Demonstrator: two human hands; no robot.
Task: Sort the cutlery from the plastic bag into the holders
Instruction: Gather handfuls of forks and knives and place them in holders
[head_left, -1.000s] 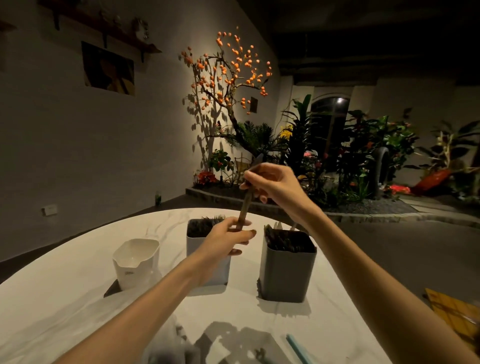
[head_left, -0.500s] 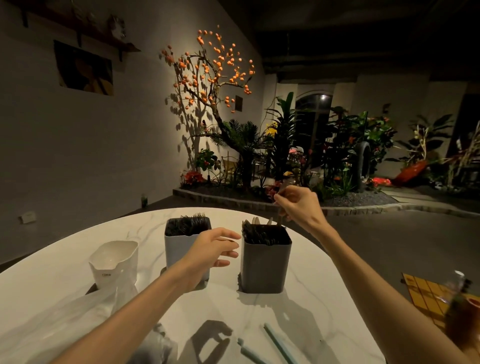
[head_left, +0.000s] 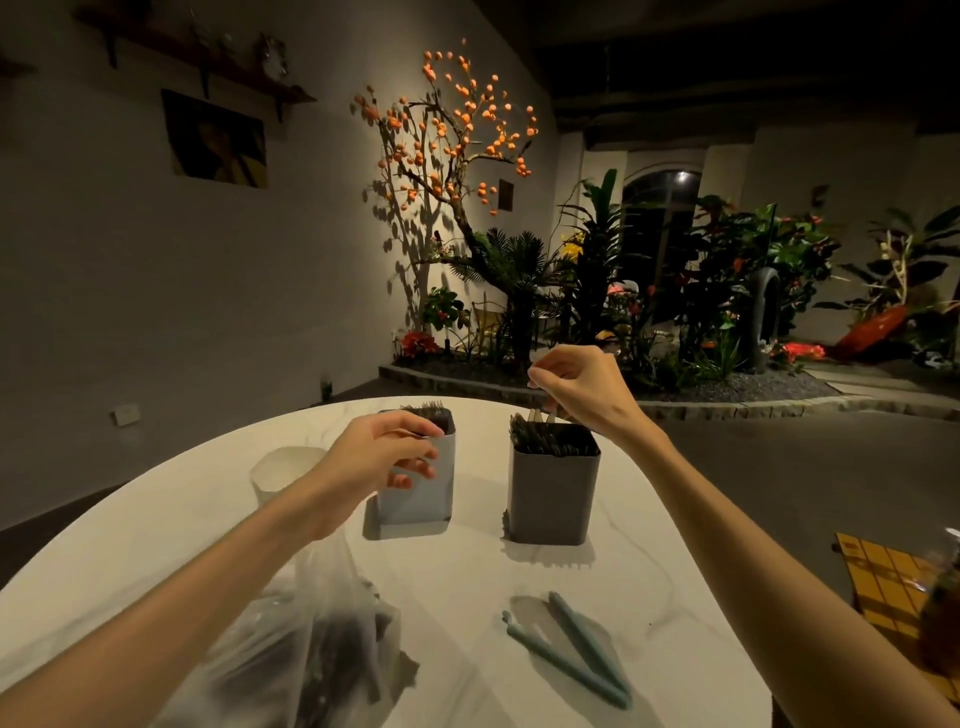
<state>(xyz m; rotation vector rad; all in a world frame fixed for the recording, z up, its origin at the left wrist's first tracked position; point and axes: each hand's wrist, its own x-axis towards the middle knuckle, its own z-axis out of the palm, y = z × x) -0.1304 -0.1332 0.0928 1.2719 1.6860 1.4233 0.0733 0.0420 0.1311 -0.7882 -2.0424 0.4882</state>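
Nearest the viewer, a clear plastic bag (head_left: 311, 644) lay crumpled on the white marble table (head_left: 649, 597), with dark cutlery (head_left: 343, 654) visible inside it, so pieces remained to be sorted. To its right, two pale teal utensils (head_left: 571, 644) lay loose on the table, touching each other near their lower ends. Further back stood two square holders, well apart: a light grey holder (head_left: 421, 493) on the left with dark fork tines showing above its rim, and a dark grey holder (head_left: 553, 493) on the right, packed with dark cutlery. The person's left hand (head_left: 376, 457) hovered in front of the light grey holder, its grip released, fingers loosely curved and holding nothing; a second before, it had steadied the lower end of a dark utensil. The right hand (head_left: 582, 389) was poised just above the far rim of the dark grey holder, fingers bent downward; whether its grip was closed on a handle there could not be told. A second earlier that hand had held the utensil high; since then it had dropped to the holder, which suggests the piece was going in or already in. A blurred white cup (head_left: 283, 467) sat left of the holders. Beyond the table were a wall, an orange-blossomed tree (head_left: 452, 140) and potted plants (head_left: 727, 291).
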